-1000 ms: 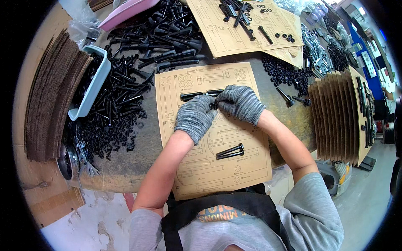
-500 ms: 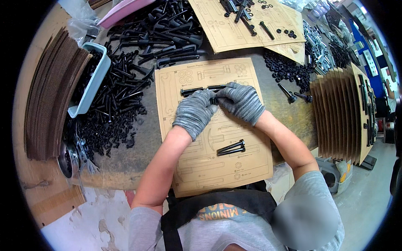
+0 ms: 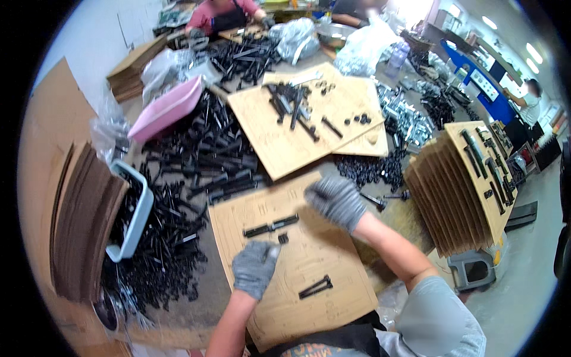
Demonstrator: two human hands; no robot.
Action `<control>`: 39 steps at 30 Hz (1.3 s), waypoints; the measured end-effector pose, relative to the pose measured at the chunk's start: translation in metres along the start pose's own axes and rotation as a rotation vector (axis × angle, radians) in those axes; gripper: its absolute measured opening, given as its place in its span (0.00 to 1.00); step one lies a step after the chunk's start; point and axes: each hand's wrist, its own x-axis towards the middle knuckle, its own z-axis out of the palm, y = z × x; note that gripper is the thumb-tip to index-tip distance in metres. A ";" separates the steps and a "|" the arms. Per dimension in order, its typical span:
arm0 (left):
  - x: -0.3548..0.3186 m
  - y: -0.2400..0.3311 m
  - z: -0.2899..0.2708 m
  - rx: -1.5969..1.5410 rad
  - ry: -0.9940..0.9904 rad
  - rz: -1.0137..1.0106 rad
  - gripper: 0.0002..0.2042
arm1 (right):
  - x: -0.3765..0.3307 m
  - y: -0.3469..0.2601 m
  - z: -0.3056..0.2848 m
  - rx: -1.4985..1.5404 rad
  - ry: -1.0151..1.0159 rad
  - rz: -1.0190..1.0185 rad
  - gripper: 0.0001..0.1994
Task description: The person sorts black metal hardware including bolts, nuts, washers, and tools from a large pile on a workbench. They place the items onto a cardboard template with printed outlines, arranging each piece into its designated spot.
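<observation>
One pair of grey knitted gloves, worn: the left hand, low over the near sheet, fingers curled in and thumb drawn up beside them, so that from where I stand I cannot tell whether anything is gripped; the right hand, blurred, at that sheet's upper right edge, fingers bunched, contents likewise impossible to tell. One printed cardboard sheet, tan, lying at a slant on the table at the wearer's front. On it: a row of long black bolts, set end to end across the upper half; one small black piece, just below the row and just beside the left thumb; a pair of black bolts, lower down, in a narrow V. Beyond, one larger tan sheet, bearing mixed bolts, black nuts and a silver wrench. Right of these, a heap of black nuts and a heap of silver hardware. Left, one pink tray, tilted; one pale blue tray; loose black bolts in quantity; one stack of brown cardboard. Far right, upright cardboard sheets, the outermost carrying black parts.
</observation>
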 end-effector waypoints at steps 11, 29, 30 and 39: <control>0.007 -0.005 0.008 0.021 0.043 0.079 0.11 | 0.232 0.143 -0.049 -0.522 -0.165 0.110 0.20; 0.010 -0.003 0.010 0.023 0.055 0.092 0.09 | 0.283 0.161 -0.014 -0.785 -0.471 0.178 0.11; 0.011 -0.001 0.008 0.015 0.079 0.093 0.08 | 0.281 0.158 -0.016 -0.749 -0.407 0.214 0.12; 0.006 -0.020 0.024 0.165 -0.065 -0.015 0.14 | 0.137 0.037 -0.042 0.658 -0.354 0.411 0.06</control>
